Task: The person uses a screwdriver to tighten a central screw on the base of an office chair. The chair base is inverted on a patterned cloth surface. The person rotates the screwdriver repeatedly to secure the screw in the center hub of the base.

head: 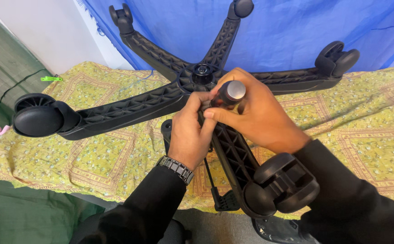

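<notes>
- Nearest the camera, two black sleeves (151,203) come up from the bottom edge; the left wrist carries a dark metal link watch (175,168).
- Just beside the right sleeve sits the nearest twin-wheel caster (282,185), at the end of the arm of the chair base that points toward the person.
- A thin black lever part (215,192) lies under that arm, hanging off the table's near edge.
- The left hand (188,135) wraps its fingers around the near arm of the black five-star chair base (160,97), clamped on it close to the hub.
- The right hand (255,113) is closed around a dark cylinder with a flat grey metal end (230,92), held upright just in front of the hub; its fingertips touch those of the left hand.
- The base lies upside down, ribbed underside up, on a yellow-green patterned cloth (364,135) covering the table.
- The central hub hole (202,70) shows just beyond the hands.
- To the left a large caster (39,116) rests on the cloth; to the right another caster (337,58) stands raised.
- Farthest off, two more casters (121,16) (242,7) rise against a blue sheet (296,27).
- A green clip (50,78) lies at the cloth's far left corner.
</notes>
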